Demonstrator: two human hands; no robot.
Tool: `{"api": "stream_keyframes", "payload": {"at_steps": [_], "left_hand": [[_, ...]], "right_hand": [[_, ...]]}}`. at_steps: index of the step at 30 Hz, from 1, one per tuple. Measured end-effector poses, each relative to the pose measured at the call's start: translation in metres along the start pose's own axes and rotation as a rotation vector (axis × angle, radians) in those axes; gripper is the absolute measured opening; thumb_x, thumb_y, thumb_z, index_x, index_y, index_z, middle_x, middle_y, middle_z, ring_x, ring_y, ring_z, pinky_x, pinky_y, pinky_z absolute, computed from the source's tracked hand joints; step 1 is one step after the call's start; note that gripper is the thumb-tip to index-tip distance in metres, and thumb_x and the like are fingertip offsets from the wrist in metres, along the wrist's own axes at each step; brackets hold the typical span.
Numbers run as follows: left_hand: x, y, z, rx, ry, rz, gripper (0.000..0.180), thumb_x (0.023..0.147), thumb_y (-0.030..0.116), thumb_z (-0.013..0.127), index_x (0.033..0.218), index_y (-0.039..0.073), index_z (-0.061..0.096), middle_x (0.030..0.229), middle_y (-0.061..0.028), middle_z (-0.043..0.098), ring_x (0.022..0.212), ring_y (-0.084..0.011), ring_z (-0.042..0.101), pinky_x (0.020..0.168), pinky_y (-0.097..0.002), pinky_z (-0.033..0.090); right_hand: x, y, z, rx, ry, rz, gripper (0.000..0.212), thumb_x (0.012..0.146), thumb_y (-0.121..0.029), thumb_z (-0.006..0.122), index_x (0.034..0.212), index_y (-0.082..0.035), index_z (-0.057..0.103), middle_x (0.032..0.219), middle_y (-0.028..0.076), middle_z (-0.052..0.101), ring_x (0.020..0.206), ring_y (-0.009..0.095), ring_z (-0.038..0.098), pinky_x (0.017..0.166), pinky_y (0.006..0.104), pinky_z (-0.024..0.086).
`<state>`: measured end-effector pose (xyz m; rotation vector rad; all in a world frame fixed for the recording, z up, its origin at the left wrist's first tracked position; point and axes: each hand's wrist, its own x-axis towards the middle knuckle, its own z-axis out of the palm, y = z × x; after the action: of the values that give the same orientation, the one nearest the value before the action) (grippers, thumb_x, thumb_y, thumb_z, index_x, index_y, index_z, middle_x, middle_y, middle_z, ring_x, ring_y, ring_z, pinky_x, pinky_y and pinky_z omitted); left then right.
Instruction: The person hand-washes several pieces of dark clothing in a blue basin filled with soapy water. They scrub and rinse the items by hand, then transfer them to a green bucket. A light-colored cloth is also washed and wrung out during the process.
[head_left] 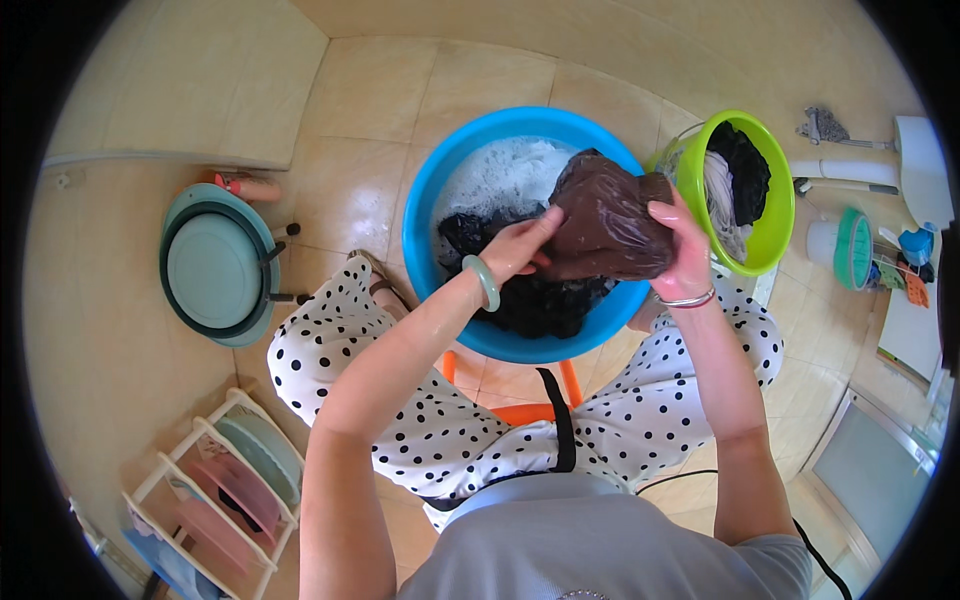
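Note:
A wet, dark brown piece of clothing [608, 218] is bunched between my two hands, lifted over a blue basin [415, 225]. My left hand [522, 246], below a pale green bangle, pinches its left edge with thumb and fingers. On the other side, my right hand [688, 243] grips the cloth with the thumb on top; some of its fingers are hidden. White suds [500, 172] float in the basin's far left part. Black soaked laundry [545, 308] lies in the water under the brown cloth.
Right of the basin stands a lime green bucket [778, 210] holding black and pale cloths. Folding basins [212, 268] lean at the left wall, above a white rack [205, 425] of more basins. Brushes [845, 187] and a teal basket [852, 250] are at the right.

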<state>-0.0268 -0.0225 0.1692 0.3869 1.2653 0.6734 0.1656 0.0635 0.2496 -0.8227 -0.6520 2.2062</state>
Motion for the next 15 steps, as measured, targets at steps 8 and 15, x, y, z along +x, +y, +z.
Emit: {"api": "stream_keyframes", "payload": {"at_steps": [8,15], "left_hand": [[-0.022,0.018,-0.009,-0.216,0.078,0.295,0.005,0.088,0.005,0.058,0.091,0.006,0.062,0.077,-0.0014,0.060,0.063,-0.0086,0.051,0.060,-0.0223,0.041],[-0.006,-0.006,-0.009,-0.624,0.651,0.325,0.030,0.096,0.029,0.052,0.110,0.004,0.045,0.104,-0.0125,0.062,0.089,-0.0207,0.063,0.077,-0.0332,0.050]], "right_hand": [[-0.009,-0.012,-0.022,0.276,0.122,0.201,0.037,0.093,-0.024,0.053,0.122,0.000,0.053,0.114,0.016,0.061,0.104,0.029,0.060,0.096,0.0425,0.046],[-0.007,0.031,-0.023,-0.371,0.063,-0.210,0.044,0.081,0.005,0.063,0.122,-0.003,0.049,0.116,0.005,0.058,0.108,0.015,0.054,0.097,0.0307,0.040]]}}
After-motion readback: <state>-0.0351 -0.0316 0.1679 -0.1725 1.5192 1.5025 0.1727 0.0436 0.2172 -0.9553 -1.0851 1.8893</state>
